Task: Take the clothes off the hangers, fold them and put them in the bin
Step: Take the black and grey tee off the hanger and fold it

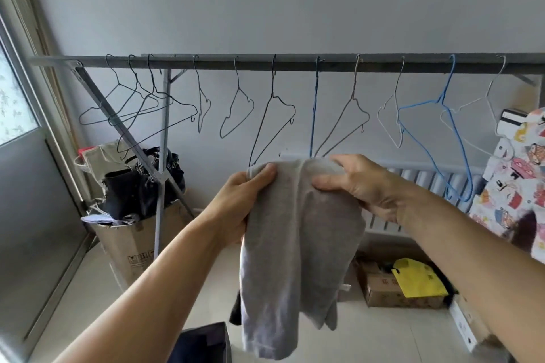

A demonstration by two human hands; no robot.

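Forearms reach in: left hand (246,200) and right hand (358,186), fingers curled, pinch the top edge of the grey garment (295,244), hung below bare hangers (274,115) over the dark bin (203,345), likely to fold it lengthwise.

Grey garment (298,244); blue hanger (436,132); yellow bag (418,280); black handbag (132,188).

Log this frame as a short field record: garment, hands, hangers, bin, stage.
garment: grey knit garment, off its hanger, hanging down, partly folded
left hand: grips its top left edge
right hand: pinches its top right edge
hangers: wire hangers on the grey metal rail, all in view bare
bin: dark fabric bin below
stage: folding
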